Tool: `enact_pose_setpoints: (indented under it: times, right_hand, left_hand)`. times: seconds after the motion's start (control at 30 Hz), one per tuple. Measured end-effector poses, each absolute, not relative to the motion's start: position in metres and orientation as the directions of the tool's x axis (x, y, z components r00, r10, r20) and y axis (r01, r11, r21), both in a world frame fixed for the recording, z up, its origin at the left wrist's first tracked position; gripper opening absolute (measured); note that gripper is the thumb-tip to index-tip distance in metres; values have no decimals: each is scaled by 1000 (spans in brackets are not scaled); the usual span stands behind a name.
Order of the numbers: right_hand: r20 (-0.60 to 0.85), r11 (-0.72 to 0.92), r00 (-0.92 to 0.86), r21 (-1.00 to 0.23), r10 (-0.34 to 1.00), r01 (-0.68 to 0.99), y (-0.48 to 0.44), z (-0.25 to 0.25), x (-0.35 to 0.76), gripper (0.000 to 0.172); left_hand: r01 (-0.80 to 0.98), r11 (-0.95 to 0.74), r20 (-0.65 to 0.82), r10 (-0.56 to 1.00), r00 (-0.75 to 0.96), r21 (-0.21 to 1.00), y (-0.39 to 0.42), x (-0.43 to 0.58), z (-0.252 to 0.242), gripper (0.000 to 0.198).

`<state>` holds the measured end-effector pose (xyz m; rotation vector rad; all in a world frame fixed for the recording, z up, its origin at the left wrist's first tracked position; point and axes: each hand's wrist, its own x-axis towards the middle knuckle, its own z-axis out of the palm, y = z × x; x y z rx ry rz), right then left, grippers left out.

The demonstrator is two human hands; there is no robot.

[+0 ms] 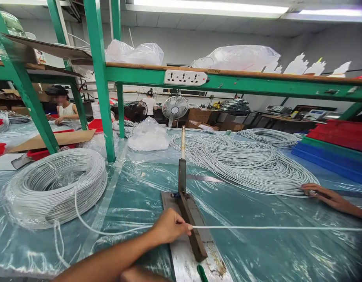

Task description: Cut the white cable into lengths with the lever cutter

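My left hand (172, 227) pinches a thin white cable (251, 227) at a brown metal bar (192, 235), part of an upright fixture on a metal base plate (211, 260). From the fingers the cable runs straight to the right edge; on the other side it sags toward a thick plastic-wrapped coil (89, 188). My right hand (328, 196), at the far right, has its fingers curled at the near edge of a wide loose pile of looped cable (251, 164). Its fingertips are partly hidden there. The fixture's post (182, 174) stands upright.
A green shelf frame (100, 90) with a power strip (185, 77) crosses above the table. Red and blue trays (330, 156) are stacked at right. A plastic bag (148, 137) lies behind the fixture. Two people and a fan (175, 107) are farther back.
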<state>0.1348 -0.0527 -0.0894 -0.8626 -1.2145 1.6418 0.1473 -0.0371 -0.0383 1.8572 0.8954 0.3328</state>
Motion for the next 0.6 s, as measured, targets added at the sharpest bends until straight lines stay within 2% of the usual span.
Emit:
enact_pose_setpoints:
  times: [0.07, 0.13, 0.23, 0.27, 0.33, 0.4, 0.47, 0.53, 0.6]
  right_hand:
    - [75, 34, -243, -985, 967, -170, -55, -70, 180, 50]
    - [157, 148, -152, -987, 976, -68, -56, -39, 228, 43]
    - [180, 180, -11, -984, 984, 12, -32, 19, 286, 35]
    - [189, 179, 157, -981, 969, 77, -15, 38, 301, 37]
    - [223, 202, 354, -975, 908, 95, 27, 69, 325, 34]
    - [168, 142, 420, -985, 892, 93, 68, 85, 342, 30]
    - [88, 65, 404, -995, 911, 70, 100, 91, 354, 33]
    - [20, 8, 348, -999, 937, 37, 119, 90, 357, 38]
    - [-28, -30, 284, -1000, 958, 2, 127, 88, 356, 45]
  left_hand:
    - [410, -224, -147, 701, 698, 884, -34, 148, -44, 31]
    - [396, -312, -78, 693, 716, 863, -34, 147, -47, 33]
    - [397, -453, 27, 686, 727, 798, -38, 145, -47, 32]
    - [426, -493, 35, 684, 729, 759, -40, 145, -46, 34]
    - [508, -565, 13, 677, 736, 650, -44, 144, -45, 32]
    - [561, -608, -18, 669, 743, 561, -47, 145, -45, 32]
    - [536, -568, -15, 678, 735, 624, -47, 147, -47, 28]
    - [460, -416, -26, 719, 694, 784, -43, 152, -52, 17]
    - [382, -231, -85, 751, 654, 895, -37, 157, -58, 11]
